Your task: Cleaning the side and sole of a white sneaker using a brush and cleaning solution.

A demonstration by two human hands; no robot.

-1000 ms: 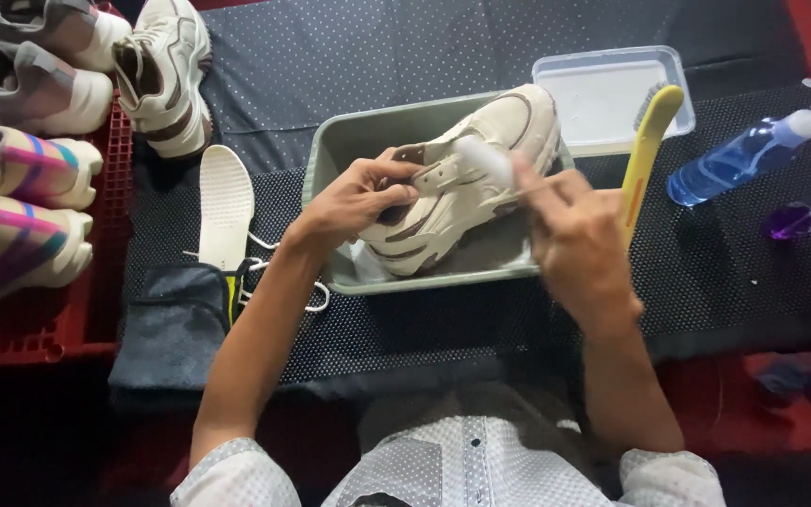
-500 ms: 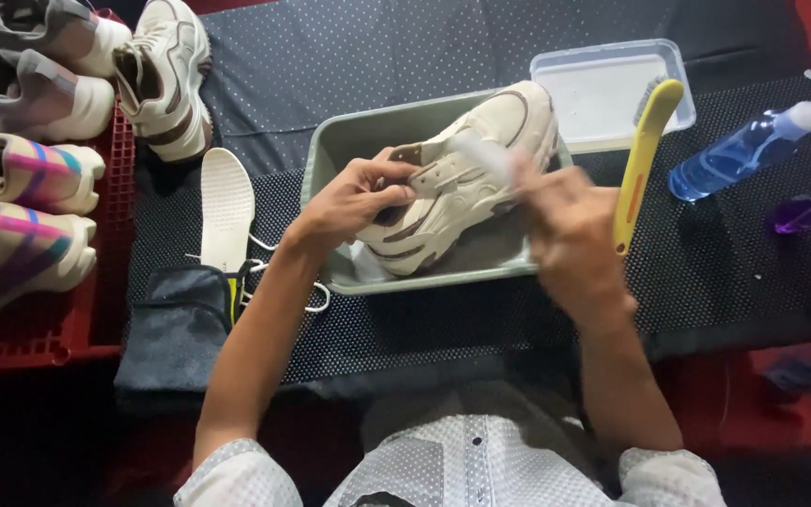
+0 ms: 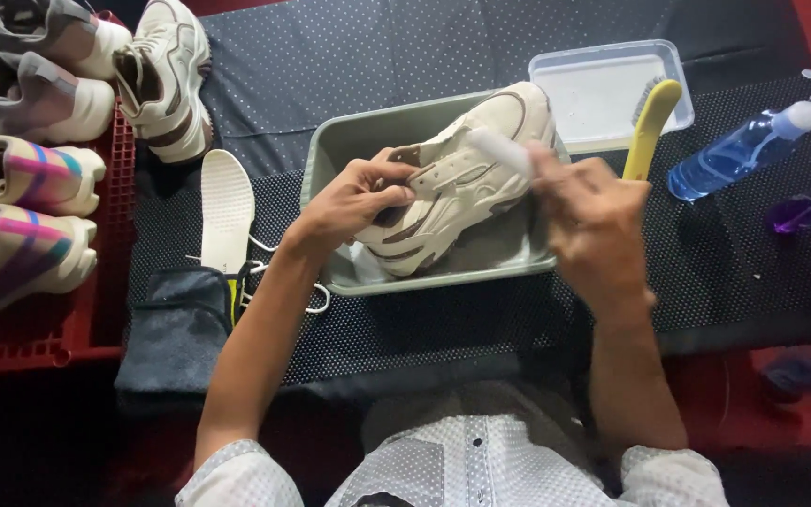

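Gripping the beige sneaker (image 3: 462, 178) by its collar, left hand (image 3: 359, 197) is closed while right hand (image 3: 593, 221) is pinching a small white brush (image 3: 499, 150), so hard scrubbing could tip the green tub (image 3: 349, 131).

Six sneakers in all: one beige sneaker (image 3: 462, 178) in the single green tub (image 3: 349, 131), five sneakers (image 3: 39, 141) at nine o'clock. Two spray bottles (image 3: 734, 160) at three o'clock, one insole (image 3: 225, 211).

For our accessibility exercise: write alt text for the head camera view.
Left hand grips a beige sneaker in a grey-green tub while the right hand holds a small white brush on it. Other shoes sit left.
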